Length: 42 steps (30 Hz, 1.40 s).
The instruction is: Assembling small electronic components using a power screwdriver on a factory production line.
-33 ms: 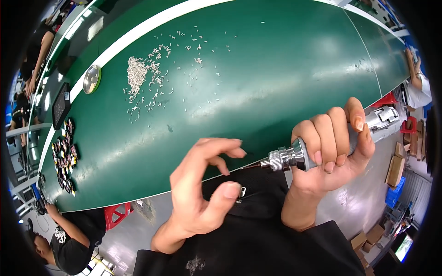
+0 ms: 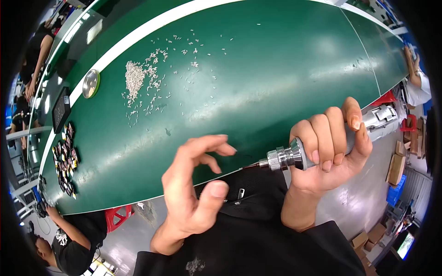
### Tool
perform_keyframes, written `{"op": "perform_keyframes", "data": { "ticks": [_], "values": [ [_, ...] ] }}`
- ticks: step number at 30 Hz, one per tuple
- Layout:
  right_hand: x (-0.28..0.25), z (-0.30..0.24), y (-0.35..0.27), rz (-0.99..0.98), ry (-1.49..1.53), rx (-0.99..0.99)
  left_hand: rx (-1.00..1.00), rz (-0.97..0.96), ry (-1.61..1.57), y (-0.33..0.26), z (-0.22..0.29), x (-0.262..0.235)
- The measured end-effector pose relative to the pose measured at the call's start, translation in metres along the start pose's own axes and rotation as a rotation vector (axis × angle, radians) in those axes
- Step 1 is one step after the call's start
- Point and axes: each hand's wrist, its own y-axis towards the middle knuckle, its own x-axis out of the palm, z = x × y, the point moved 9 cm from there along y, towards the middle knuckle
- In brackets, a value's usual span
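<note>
In right hand (image 2: 329, 154): silver screwdriver (image 2: 294, 156)

Work table (image 2: 285, 69) spans the view ahead of the person; heap of small screws (image 2: 134, 79) lies on it toward the left, loose ones scattered to its right; round dish (image 2: 90, 83) sits left of the heap, near the far edge; cluster of small parts (image 2: 66, 158) lies at the table's left end; right hand (image 2: 329, 147) holds a power screwdriver (image 2: 322, 142) over the near edge, tip pointing left; left hand (image 2: 195, 184) is just left of the tip, apart from it.
</note>
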Motion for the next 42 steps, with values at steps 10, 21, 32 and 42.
{"op": "perform_keyframes", "data": {
  "ticks": [10, 21, 32, 42],
  "values": [
    [-0.054, -0.015, 0.009, 0.223, -0.011, -0.068, 0.160, -0.048, 0.624, 0.120, 0.030, -0.018],
    [-0.080, -0.014, 0.004, 0.322, 0.103, 0.007, 0.227, -0.079, 1.077, 0.365, -0.038, 0.078],
    [-0.072, -0.017, 0.014, 0.311, 0.173, 0.047, 0.305, -0.118, 1.347, 0.432, -0.063, 0.133],
    [-0.076, -0.014, -0.001, 0.330, 0.227, 0.057, 0.411, -0.355, 1.135, 0.372, -0.044, 0.116]
  ]
}}
